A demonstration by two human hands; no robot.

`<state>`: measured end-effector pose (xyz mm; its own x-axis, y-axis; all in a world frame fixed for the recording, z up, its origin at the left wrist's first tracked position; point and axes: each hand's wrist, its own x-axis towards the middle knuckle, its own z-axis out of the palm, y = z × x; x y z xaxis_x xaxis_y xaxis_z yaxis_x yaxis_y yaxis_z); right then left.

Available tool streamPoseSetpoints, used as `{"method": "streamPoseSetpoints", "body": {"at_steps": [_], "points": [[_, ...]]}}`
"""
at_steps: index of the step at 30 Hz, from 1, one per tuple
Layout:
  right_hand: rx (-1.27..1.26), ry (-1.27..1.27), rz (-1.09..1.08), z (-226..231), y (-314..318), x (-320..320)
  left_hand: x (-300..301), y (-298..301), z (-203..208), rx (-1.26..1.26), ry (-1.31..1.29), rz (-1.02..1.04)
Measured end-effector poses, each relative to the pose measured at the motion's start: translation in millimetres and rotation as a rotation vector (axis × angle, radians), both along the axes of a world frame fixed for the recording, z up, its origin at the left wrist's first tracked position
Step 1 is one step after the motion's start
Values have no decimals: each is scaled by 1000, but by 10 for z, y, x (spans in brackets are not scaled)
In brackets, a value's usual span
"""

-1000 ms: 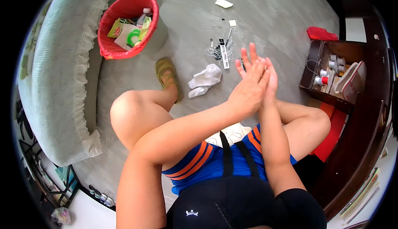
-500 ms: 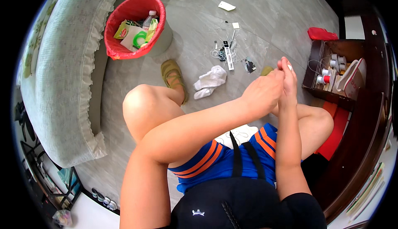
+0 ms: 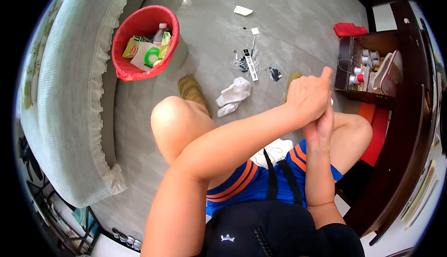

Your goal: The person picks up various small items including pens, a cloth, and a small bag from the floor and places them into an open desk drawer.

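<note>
hands (image 3: pixel 308 98) together, apparently clear of box rim (image 3: pixel 363 98)

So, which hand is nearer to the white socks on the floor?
Left. The left hand is to the right of the white socks; the right hand is farther right and lower in view, partly hidden by the left.

Bright, soft light is filling the room. The grey floor (image 3: pixel 209 43) is carrying a pale sheen, and the left knee (image 3: pixel 164 112) is catching a strong highlight. Deep shadow is darkening the space below the wooden cabinet (image 3: pixel 405 131). The left hand (image 3: pixel 308 95) and right hand (image 3: pixel 321 127) are showing with little blur. The fisheye lens is bending the sofa (image 3: pixel 70 117) near the rim, and blackness is swallowing the corners.
</note>
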<state>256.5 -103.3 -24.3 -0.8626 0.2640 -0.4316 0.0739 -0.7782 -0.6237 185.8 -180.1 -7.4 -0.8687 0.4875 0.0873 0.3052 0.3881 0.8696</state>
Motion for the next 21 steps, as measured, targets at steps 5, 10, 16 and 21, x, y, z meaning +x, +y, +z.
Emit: {"method": "streamPoseSetpoints", "body": {"at_steps": [5,10,16,21], "points": [[145,152,27,107,207,68,-67,25,141,673,-901,-133],[2,328,131,213,350,34,-140,-63,251,936,-1136,-349],[-136,167,28,358,376,-91,69,-34,368,636,-135,-40],[-272,56,12,351,218,-32,78,-61,411,498,347,-106]]}}
